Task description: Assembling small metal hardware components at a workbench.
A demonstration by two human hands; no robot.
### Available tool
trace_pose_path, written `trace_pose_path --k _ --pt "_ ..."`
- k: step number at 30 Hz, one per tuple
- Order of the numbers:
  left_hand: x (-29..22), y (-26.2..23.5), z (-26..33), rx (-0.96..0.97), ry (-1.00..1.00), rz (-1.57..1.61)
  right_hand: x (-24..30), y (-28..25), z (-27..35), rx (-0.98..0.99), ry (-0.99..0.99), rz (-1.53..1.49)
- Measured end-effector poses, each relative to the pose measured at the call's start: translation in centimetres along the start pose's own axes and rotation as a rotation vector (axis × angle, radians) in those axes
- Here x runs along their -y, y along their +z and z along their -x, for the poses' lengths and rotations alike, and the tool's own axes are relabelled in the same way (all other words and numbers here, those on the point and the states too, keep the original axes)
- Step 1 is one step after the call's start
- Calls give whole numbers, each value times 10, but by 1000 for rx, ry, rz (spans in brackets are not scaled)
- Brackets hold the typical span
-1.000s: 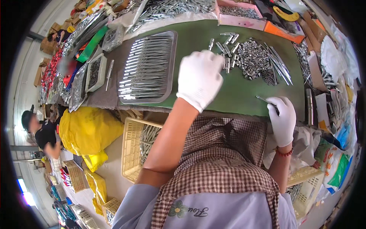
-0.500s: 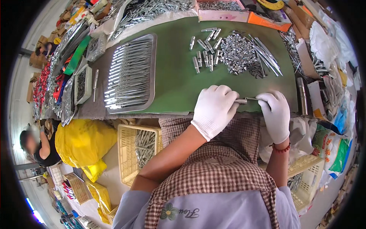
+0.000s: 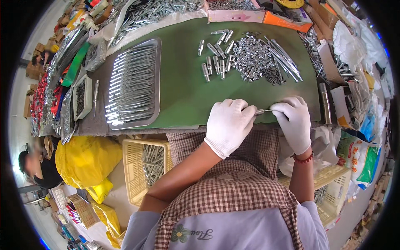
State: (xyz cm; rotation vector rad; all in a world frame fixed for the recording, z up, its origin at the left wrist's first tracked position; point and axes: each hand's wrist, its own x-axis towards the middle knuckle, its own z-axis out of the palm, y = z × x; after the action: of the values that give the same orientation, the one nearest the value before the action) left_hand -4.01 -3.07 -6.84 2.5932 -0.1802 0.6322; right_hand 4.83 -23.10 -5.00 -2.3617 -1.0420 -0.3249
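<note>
Both my hands wear white gloves and meet over the near edge of the green work mat [image 3: 183,75]. A short metal sleeve [image 3: 260,111] pokes out from the closed fingers of my left hand [image 3: 230,127]. Thumb and forefinger of my right hand [image 3: 294,125] pinch a thin metal rod [image 3: 267,110], whose other end meets the sleeve. How deep the rod sits in it I cannot tell. Beyond my hands lie a pile of small shiny nuts [image 3: 252,56], several loose silver sleeves [image 3: 216,65], dark little screws [image 3: 273,76] and long thin rods [image 3: 285,58].
A metal tray [image 3: 157,83] of rowed rods stands on the left, beside a single tool-like rod [image 3: 96,98] and a white box [image 3: 86,104] of dark screws. A thick metal tube [image 3: 325,103] lies at the right edge. Yellow crates [image 3: 133,175] sit below the table.
The sleeve and rod have come closer together between my hands, with less of both showing. The whole view has shifted slightly, and the loose parts lie as before.
</note>
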Motion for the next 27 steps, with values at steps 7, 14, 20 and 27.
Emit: trace_pose_path --k 7,14,20,27 --pt "2 0 0 -3 6 26 -18 4 -31 -151 74 40" --pt "2 0 1 1 2 55 -30 13 -56 -26 25 287" --pt "3 0 0 -3 7 42 -10 0 -36 28 -7 129" --pt "4 0 1 3 12 37 27 -3 -21 111 -59 -114"
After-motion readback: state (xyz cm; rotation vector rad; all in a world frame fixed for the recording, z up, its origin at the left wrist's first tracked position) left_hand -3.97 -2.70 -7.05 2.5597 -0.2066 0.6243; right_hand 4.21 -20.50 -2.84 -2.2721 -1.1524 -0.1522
